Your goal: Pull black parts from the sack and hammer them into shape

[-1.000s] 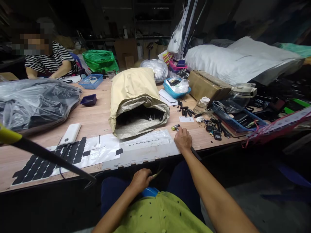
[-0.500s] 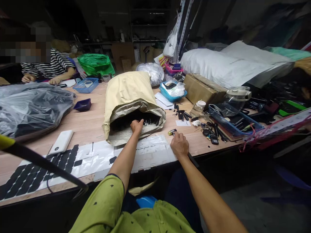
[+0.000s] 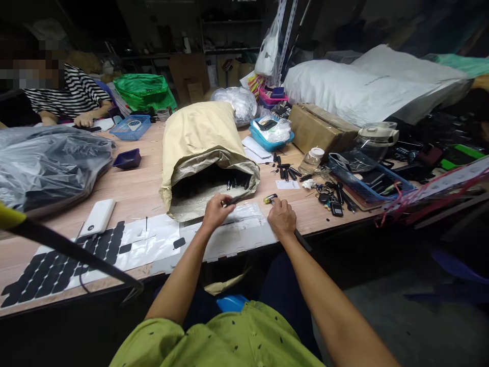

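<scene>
My left hand is closed on a slim black piece, just in front of the sack's mouth. The exact kind of the piece is not clear. A cream woven sack lies on its side with its open end toward me, and small black pieces show inside. To the right, my right hand grips a small hammer; its yellowish head points left and its black handle sticks out below my wrist. Under both hands is a pale flat sheet at the table's front edge.
Left are a sheet of black stickers, a white power bank and a plastic-wrapped bundle. Right are loose black parts, a glass jar, keys and a blue tray. A person in stripes sits far left.
My left hand has come out of the sack's mouth, toward me, with a slim black piece in its fingers. My right hand stays on the hammer at nearly the same spot.
</scene>
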`<move>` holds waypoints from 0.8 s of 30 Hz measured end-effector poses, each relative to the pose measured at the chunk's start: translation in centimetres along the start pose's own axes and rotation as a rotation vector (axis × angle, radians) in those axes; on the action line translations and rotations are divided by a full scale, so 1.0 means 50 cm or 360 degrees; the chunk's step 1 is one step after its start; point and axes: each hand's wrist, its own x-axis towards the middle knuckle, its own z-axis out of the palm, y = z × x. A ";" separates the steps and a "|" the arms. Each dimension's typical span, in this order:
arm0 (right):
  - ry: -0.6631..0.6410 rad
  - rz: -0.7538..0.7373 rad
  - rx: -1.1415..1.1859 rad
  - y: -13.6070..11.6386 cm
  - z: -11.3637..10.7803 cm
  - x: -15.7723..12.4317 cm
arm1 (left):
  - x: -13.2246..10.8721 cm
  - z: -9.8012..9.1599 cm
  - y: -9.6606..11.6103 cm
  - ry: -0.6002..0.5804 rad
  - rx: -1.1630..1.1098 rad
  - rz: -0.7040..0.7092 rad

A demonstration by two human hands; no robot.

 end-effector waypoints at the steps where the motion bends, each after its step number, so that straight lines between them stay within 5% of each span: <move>1: -0.0002 0.0001 0.0002 0.000 0.000 0.000 | -0.023 0.004 -0.002 -0.0095 0.0046 0.0020; 6: 0.0012 0.0001 0.0016 -0.001 -0.002 0.002 | -0.088 0.042 -0.020 -0.0315 0.0239 -0.0072; 15: -0.0070 0.0026 0.0203 0.009 -0.013 0.010 | -0.103 0.058 -0.025 -0.0261 0.0262 0.0007; 21: -0.0094 0.0078 0.0686 0.029 -0.036 0.006 | -0.102 0.064 -0.018 -0.0233 0.0225 -0.0056; 24: -0.0116 -0.0091 0.1072 0.015 -0.061 -0.027 | -0.101 0.067 -0.016 -0.0231 0.0229 -0.0072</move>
